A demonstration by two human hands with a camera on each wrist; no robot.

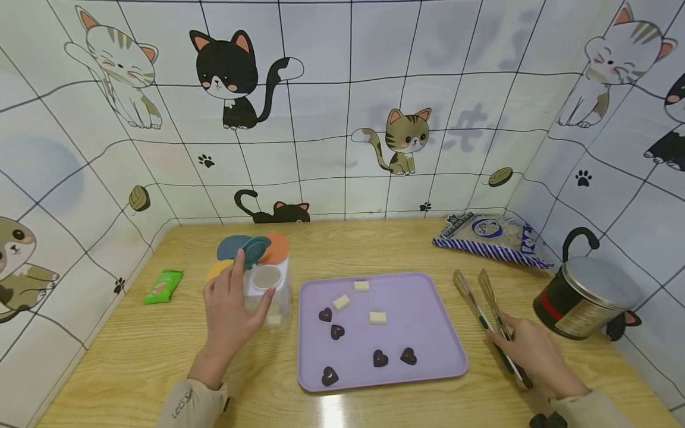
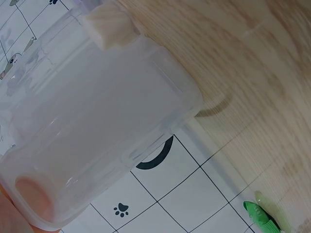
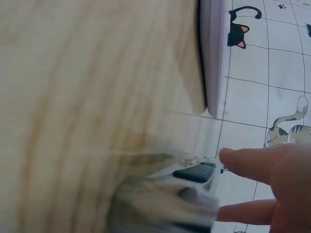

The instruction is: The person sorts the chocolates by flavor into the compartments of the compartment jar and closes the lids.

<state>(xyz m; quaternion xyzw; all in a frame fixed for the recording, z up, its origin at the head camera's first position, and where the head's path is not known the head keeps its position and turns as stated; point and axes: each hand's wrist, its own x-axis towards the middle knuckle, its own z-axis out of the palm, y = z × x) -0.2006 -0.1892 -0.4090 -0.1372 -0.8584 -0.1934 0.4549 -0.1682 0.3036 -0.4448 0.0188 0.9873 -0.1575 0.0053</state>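
Head view: left hand (image 1: 231, 309) straight-fingered at teal lid (image 1: 258, 247), "LETS…" on sleeve (image 1: 188, 405); right hand (image 1: 534, 354) with tongs (image 1: 471, 299) in grasp.

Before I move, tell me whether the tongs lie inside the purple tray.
No, the tongs are on the table, beside the purple tray.
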